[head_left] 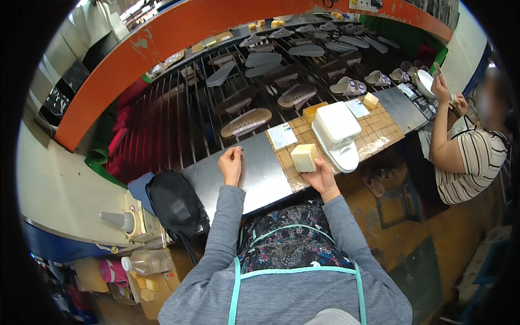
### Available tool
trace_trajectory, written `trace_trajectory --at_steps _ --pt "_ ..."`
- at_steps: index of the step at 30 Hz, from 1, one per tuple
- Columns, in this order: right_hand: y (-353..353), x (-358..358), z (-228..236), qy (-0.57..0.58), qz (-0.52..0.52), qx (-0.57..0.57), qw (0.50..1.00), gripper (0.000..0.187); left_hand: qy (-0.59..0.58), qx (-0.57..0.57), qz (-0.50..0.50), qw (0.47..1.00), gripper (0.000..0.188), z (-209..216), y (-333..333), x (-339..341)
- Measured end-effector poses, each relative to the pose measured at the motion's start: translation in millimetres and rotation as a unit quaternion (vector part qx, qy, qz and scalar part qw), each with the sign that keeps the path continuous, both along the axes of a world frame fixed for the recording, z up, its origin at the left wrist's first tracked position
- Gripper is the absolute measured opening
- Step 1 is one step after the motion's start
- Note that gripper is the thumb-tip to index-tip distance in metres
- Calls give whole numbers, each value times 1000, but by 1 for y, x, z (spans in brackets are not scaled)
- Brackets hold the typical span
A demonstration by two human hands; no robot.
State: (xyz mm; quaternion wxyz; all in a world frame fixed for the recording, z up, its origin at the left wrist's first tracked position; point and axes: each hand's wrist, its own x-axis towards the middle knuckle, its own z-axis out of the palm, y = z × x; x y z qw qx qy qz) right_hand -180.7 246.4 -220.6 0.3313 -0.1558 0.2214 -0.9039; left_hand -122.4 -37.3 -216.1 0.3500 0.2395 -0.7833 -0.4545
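My right hand [323, 177] grips a pale yellow sponge block [304, 157] from its right side, just above a tan grid-patterned board [384, 120]. Close beside the block, a white plastic device [337, 125] with a rounded foot stands on that board. My left hand [231, 166] is held with its fingers pinched together over the bare metal ledge [257, 176]. What its fingertips hold, if anything, is too small to tell. Beyond the ledge, a brown shoe sole [246, 123] lies nearest to my left hand on the rack of dark rods.
More soles and several strapped sandals [348, 86] cover the rods under an orange beam [179, 38]. A black bag [177, 201] sits at the ledge's left end. At right, another person [471, 157] in a striped top works near a white bowl [425, 83].
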Motion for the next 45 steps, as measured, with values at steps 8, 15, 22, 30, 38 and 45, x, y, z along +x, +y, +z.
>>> trace_trajectory --at_steps 8,15,22,30,38,45 --pt "1 18 7 32 -107 21 994 62 16 27 5 999 23 2 3 3" --pt "115 40 24 125 -323 25 938 66 -7 -17 9 1000 21 -2 1 1" --pt "172 6 35 123 -533 280 789 39 -14 -31 6 999 25 -4 -2 -1" --pt "168 -55 29 200 -501 415 733 39 -25 -28 11 999 25 1 4 1" --pt "155 -105 19 356 -553 511 554 45 -19 -20 13 1000 24 -1 2 2" --pt "151 -102 13 417 -520 540 513 48 -8 10 -2 1000 23 5 14 10"
